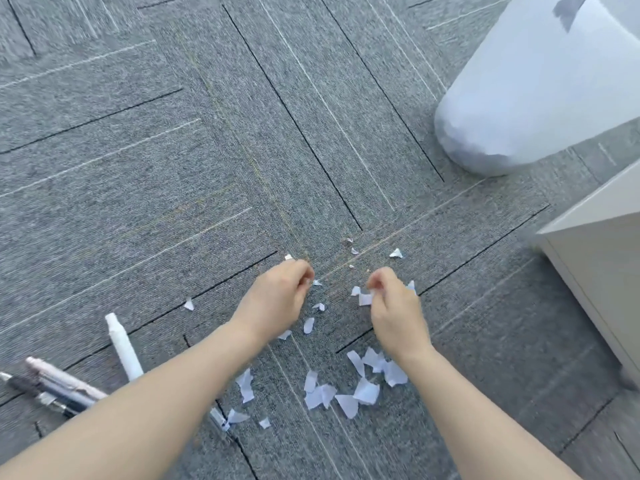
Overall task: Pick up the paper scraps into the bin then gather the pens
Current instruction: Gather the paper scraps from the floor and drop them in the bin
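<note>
Several white paper scraps (pixel 360 386) lie scattered on the grey carpet, most of them between my forearms. My left hand (pixel 280 299) hovers low over the carpet with fingers curled, pinching a small scrap at its fingertips. My right hand (pixel 394 306) pinches a white scrap (pixel 365 298) between thumb and fingers. A white pen (pixel 123 344) lies at the lower left, beside a pink pen (pixel 65 379) and a dark pen (pixel 38 393). Another pen tip (pixel 219 418) shows under my left forearm. The translucent white bin (pixel 533 88) stands at the upper right.
A white cabinet corner (pixel 599 244) juts in at the right edge, just below the bin. More small scraps (pixel 396 253) lie beyond my hands. Grey carpet tiles stretch away to the upper left.
</note>
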`<state>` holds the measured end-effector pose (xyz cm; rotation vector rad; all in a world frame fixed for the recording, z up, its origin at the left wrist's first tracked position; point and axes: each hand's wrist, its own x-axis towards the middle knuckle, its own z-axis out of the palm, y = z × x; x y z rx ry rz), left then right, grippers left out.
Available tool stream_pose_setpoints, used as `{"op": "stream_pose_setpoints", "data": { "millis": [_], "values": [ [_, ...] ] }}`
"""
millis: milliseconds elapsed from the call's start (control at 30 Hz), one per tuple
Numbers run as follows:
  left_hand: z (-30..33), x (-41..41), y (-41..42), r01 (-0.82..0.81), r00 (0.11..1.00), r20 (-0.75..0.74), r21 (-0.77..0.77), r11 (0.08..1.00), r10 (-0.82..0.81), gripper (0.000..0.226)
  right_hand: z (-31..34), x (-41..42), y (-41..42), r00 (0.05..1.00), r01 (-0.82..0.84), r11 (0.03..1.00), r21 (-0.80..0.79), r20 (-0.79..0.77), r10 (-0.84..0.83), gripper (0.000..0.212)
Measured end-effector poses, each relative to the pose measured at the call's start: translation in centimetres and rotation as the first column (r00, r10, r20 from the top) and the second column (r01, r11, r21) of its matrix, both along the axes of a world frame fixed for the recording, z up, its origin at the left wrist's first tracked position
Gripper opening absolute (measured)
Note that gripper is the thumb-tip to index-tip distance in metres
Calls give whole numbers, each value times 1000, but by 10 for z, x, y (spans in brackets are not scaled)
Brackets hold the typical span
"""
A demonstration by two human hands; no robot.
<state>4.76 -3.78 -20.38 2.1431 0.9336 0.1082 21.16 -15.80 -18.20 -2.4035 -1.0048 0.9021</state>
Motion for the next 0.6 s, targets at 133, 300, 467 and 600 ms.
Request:
{"op": "stream_pose_setpoints", "data": {
  "millis": [133,300,467,600],
  "values": [
    [-4,4,-9,-19,999,-29,57,998,21,29,0,24,-24,944,166,985,-52,298,-143,17],
    [-3,17,-24,52,975,-221,213,976,-4,54,-17,41,-42,907,-47,994,-99,413,84,27],
    [-5,26,-21,56,973,-231,285,957,12,32,-27,38,-40,822,-224,955,-195,489,292,75],
    [-8,27,-21,89,987,-151,292,952,-46,11,-37,40,-36,715,-343,913,-223,568,407,71]
  ]
}}
